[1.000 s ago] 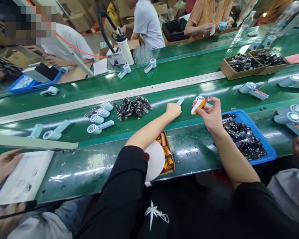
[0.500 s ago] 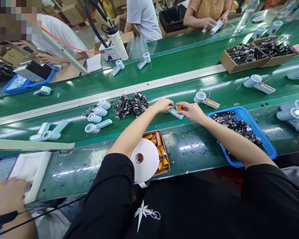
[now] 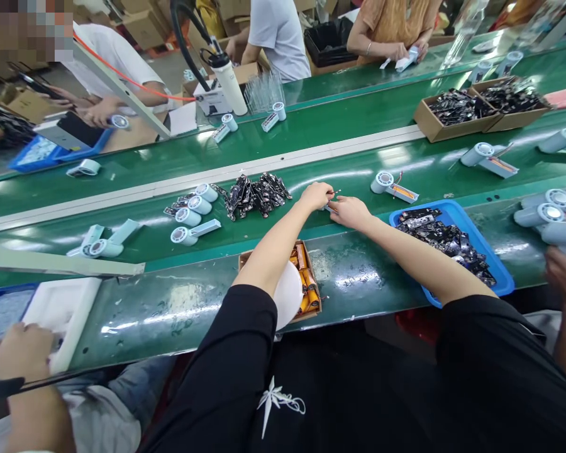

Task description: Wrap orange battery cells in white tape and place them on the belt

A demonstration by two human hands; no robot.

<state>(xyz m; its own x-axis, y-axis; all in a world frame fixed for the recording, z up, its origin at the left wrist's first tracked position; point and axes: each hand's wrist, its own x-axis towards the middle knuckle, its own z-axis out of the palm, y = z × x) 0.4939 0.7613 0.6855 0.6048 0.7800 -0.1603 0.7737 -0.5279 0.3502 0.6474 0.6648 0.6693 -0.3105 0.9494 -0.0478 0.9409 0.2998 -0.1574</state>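
My left hand is closed in a pinch over the belt, and thin wires stick out by its fingertips. Close against it, my right hand has its fingers bent onto a light-blue handheld fan housing. Only a sliver of that housing shows between the hands. The orange battery is hidden from view. Below my left forearm, a cardboard box of orange batteries stands on the ledge, partly covered by a white round disc.
Black circuit boards lie piled left of my hands, beside several fan housings. A blue tray of black parts sits under my right forearm. Another fan with a battery lies right. Co-workers' hands are at both sides.
My right hand has moved down and left against my left hand, and the orange battery it held is now out of sight. The view has shifted slightly.
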